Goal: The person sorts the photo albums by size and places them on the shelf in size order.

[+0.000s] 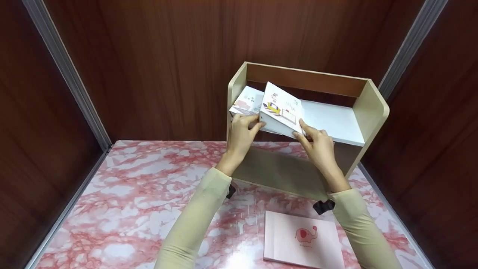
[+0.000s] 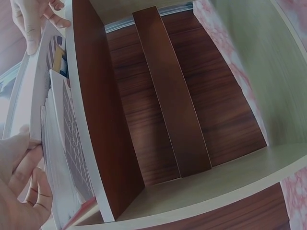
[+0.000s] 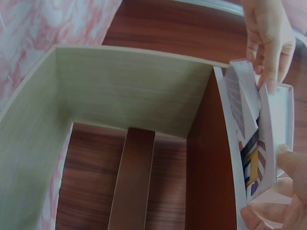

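A white book with a yellow and purple drawing on its cover is held tilted over the top shelf of a small wooden bookshelf. My left hand pinches its lower left corner, thumb along the near edge. At the lower right corner, my right hand grips it between thumb and fingers. Behind my left hand, a second white book with a pinkish print lies at the shelf's left end, partly covered by the held one. In the right wrist view, the held book stands just outside the shelf board's edge.
A pink album with a red elephant lies on the red-and-white marbled table, in front of the bookshelf. The lower compartment has a wooden base board. Dark wood panels enclose the table at the back and sides.
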A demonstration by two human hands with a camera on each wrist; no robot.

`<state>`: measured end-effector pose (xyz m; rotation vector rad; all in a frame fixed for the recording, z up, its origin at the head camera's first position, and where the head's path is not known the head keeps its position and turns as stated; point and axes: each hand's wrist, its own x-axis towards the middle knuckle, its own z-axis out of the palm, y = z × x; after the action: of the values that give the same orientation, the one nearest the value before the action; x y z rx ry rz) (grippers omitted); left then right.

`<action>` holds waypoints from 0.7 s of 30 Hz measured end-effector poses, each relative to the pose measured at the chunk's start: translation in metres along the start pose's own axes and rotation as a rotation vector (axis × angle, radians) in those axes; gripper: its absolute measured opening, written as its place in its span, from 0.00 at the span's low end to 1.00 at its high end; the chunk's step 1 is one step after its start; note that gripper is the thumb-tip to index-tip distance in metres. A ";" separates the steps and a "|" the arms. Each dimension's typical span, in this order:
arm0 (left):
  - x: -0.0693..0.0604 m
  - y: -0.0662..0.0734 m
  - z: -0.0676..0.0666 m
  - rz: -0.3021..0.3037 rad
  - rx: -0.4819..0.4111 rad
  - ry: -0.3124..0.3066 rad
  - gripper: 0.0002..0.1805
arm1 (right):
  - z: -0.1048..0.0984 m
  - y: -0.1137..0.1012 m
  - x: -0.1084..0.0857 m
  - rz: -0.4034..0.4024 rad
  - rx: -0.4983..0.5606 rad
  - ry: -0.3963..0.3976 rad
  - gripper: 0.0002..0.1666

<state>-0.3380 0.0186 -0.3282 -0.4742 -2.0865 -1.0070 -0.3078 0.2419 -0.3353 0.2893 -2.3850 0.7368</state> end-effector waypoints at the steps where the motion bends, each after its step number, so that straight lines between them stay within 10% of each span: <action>1: 0.000 0.000 0.000 0.001 0.003 0.001 0.16 | 0.000 0.000 0.000 0.000 0.003 -0.003 0.30; 21: 0.000 -0.001 0.003 0.023 0.048 0.021 0.15 | -0.001 0.001 0.002 -0.016 -0.037 -0.004 0.29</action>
<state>-0.3402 0.0196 -0.3298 -0.4604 -2.0772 -0.9432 -0.3090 0.2430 -0.3333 0.2941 -2.3948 0.6841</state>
